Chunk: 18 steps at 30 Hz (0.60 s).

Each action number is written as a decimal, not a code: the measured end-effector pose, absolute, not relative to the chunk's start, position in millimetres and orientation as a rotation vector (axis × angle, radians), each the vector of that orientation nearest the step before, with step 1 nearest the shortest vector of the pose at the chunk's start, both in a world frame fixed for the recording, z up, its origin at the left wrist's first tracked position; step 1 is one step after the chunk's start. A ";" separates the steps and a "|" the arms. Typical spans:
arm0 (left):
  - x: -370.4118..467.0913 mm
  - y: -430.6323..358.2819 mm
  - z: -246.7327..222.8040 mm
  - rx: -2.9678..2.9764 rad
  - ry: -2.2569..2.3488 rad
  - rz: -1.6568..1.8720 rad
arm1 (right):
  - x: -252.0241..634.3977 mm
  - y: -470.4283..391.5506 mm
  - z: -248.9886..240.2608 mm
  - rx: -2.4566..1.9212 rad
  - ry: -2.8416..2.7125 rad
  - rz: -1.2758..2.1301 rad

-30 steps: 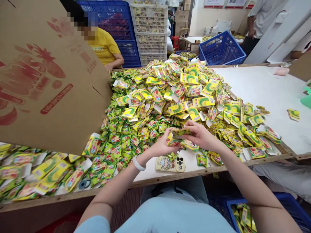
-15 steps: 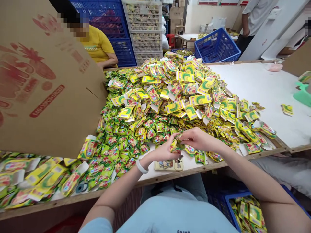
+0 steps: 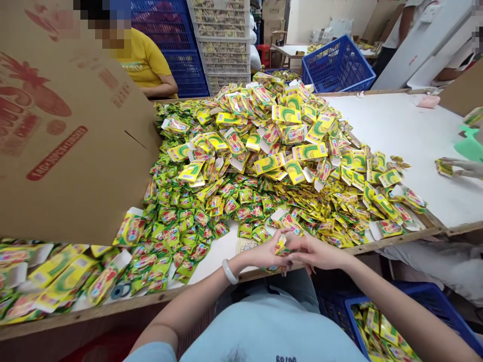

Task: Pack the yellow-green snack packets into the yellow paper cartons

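My left hand (image 3: pixel 263 255), with a white bracelet at the wrist, is closed around a small yellow carton (image 3: pixel 279 245) just above the table's front edge. My right hand (image 3: pixel 320 253) meets it there, its fingertips pinched at the carton's right side. Fingers cover most of this carton. Right beyond my fingertips is a carton with a white open flap and red fruit print (image 3: pixel 290 221); whether I touch it cannot be made out. A cream patterned phone case (image 3: pixel 246 245) lies partly under my left hand. Green candy packets (image 3: pixel 188 221) surround this spot.
A heap of yellow cartons (image 3: pixel 287 114) rises ahead, with yellow packets (image 3: pixel 332 211) at its right. A large cardboard box (image 3: pixel 86 186) stands left. A blue crate (image 3: pixel 433 296) sits below right. Across the table is a person in yellow (image 3: pixel 149 63); another person's hand (image 3: pixel 468 167) reaches in from the right.
Both my hands have moved down and toward my body with the carton, now at the table's edge. At the far right, another person's hand has come onto a yellow packet.
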State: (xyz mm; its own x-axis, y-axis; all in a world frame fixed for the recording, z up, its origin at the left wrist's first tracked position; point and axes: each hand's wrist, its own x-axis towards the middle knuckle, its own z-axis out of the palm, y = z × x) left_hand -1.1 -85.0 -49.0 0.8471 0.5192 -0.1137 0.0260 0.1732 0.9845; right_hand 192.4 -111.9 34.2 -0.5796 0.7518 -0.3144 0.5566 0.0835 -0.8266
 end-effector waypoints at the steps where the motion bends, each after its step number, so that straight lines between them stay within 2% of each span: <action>1: 4.5 -88.1 -50.4 1.336 0.463 0.370 | 191.2 -119.4 27.3 -1.352 -2.145 1.384; 4: 15.5 -89.8 -44.7 1.421 0.454 0.466 | 205.1 -129.1 25.9 -1.372 -2.105 1.090; 7: 12.4 -73.5 -32.6 1.674 0.488 0.688 | 260.7 -113.6 57.4 -1.489 -2.048 0.673; 10: -1.4 -37.3 -25.8 1.984 0.719 0.965 | 324.2 -85.5 92.8 -1.872 -1.822 -0.189; 12: -12.2 -9.2 -25.5 2.199 0.947 1.037 | 338.7 -70.5 95.8 -1.969 -1.776 -0.623; 14: -21.5 13.5 -26.7 2.325 1.124 1.037 | 323.9 -62.6 76.8 -1.916 -2.031 -0.732; 16: -28.4 25.4 -27.7 2.363 1.212 1.038 | 293.8 -61.4 44.0 -1.800 -2.402 -0.649; 18: -31.7 26.0 -27.9 2.368 1.213 1.049 | 268.2 -64.2 11.6 -1.807 -2.548 -0.645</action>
